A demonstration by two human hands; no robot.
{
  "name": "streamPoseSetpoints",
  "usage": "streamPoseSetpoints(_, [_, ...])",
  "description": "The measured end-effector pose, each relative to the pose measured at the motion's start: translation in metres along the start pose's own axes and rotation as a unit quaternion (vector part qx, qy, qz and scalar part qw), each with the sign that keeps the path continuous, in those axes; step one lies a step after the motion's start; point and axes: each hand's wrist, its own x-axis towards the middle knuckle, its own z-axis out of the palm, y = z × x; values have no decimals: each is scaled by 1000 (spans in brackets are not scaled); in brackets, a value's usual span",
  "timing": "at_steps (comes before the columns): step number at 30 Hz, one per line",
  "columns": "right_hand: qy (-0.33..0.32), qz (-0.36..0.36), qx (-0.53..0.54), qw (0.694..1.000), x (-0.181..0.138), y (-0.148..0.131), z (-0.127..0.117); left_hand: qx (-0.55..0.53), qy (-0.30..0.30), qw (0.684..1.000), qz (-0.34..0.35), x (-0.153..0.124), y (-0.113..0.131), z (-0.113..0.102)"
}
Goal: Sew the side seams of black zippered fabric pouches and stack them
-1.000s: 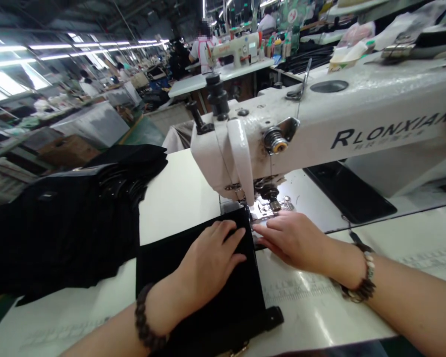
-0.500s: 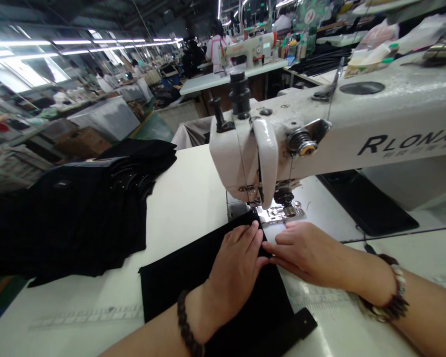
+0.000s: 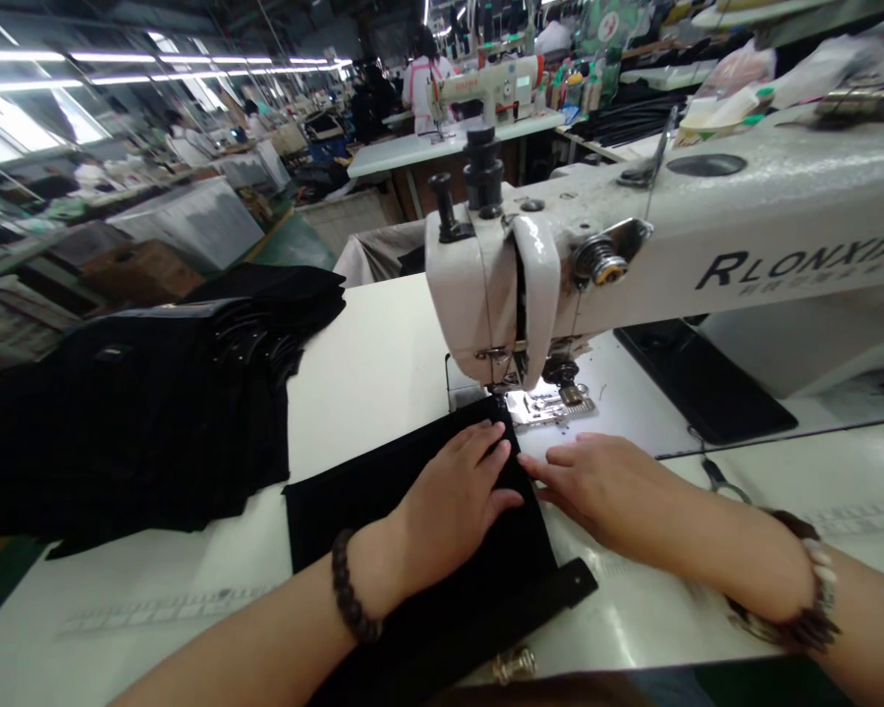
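Observation:
A black fabric piece (image 3: 339,501) lies on the white machine table, its top corner under the presser foot area of a white sewing machine (image 3: 478,285). My left hand (image 3: 453,496) rests on it, fingers stretched toward the needle and thumb apart. At the fabric's right edge, my right hand (image 3: 596,486) has its fingers close together, the fingertips touching the edge; its thumb is hard to make out. Below both hands, a black strip (image 3: 560,591) with a small hole near its end crosses the fabric. The needle tip is hidden.
A stack of black fabric pieces (image 3: 139,422) covers the table's left side. A metal guide plate (image 3: 552,405) sits right of the needle. A black pad (image 3: 707,383) lies under the machine arm. Near the front edge is a brass-coloured metal fitting (image 3: 516,666). Another person (image 3: 421,83) is farther back.
The fabric has moved slightly up toward the machine, and the strip is higher in view. My left thumb has parted from my right fingers. The camera view has shifted a little.

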Motion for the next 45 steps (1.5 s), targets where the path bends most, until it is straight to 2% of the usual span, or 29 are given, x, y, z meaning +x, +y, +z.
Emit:
streamPoseSetpoints(3, [-45, 17, 105, 993, -23, -14, -10, 18, -48, 998, 47, -26, 25, -17])
streamPoseSetpoints(5, [-41, 33, 193, 980, -36, -24, -12, 22, -58, 996, 68, -43, 40, -21])
streamPoseSetpoints(8, [2, 48, 294, 955, -45, -34, -10, 33, -27, 998, 42, -58, 52, -17])
streamPoseSetpoints(12, [60, 56, 404, 911, -47, -39, -7, 26, 24, 999, 9, -60, 54, -13])
streamPoseSetpoints(14, [68, 88, 474, 874, -49, -41, -6, 24, 41, 999, 3, -58, 55, -15])
streamPoseSetpoints(17, [30, 154, 579, 800, -55, -46, -2, 33, 65, 997, 7, -53, 56, -16])
streamPoseSetpoints(21, [-5, 197, 727, 658, -61, -57, 8, 54, 93, 994, 18, -47, 57, -12])
streamPoseSetpoints(23, [0, 209, 773, 600, -62, -62, 12, 65, 98, 993, 26, -46, 57, -10])
streamPoseSetpoints(24, [3, 212, 784, 583, -62, -63, 14, 70, 98, 992, 32, -45, 56, -9])
streamPoseSetpoints(26, [3, 219, 791, 572, -60, -66, 14, 79, 96, 991, 45, -45, 56, -7])
streamPoseSetpoints(28, [-1, 221, 785, 578, -59, -68, 14, 80, 89, 991, 55, -45, 56, -5])
streamPoseSetpoints(30, [-3, 218, 760, 612, -58, -69, 12, 77, 76, 992, 61, -46, 56, -4])
streamPoseSetpoints(31, [7, 217, 731, 647, -59, -70, 12, 75, 69, 993, 62, -46, 57, -4])
streamPoseSetpoints(32, [26, 211, 687, 694, -60, -71, 12, 74, 60, 993, 63, -47, 57, -4])
streamPoseSetpoints(35, [137, 172, 449, 866, -64, -72, 14, 80, 40, 994, 68, -47, 58, -7])
streamPoseSetpoints(36, [188, 148, 345, 907, -65, -71, 16, 86, 32, 993, 71, -47, 58, -8])
streamPoseSetpoints(37, [234, 118, 247, 933, -65, -70, 17, 92, 27, 993, 73, -46, 58, -9])
streamPoseSetpoints(38, [272, 80, 164, 945, -65, -69, 18, 96, 27, 992, 73, -46, 58, -10])
streamPoseSetpoints(40, [299, 10, 64, 952, -62, -67, 19, 100, 35, 992, 71, -45, 58, -10])
streamPoseSetpoints(42, [286, -36, 35, 957, -59, -66, 17, 99, 53, 991, 70, -44, 58, -10])
streamPoseSetpoints(45, [274, -61, -1, 960, -56, -66, 12, 103, 64, 990, 73, -44, 58, -10])
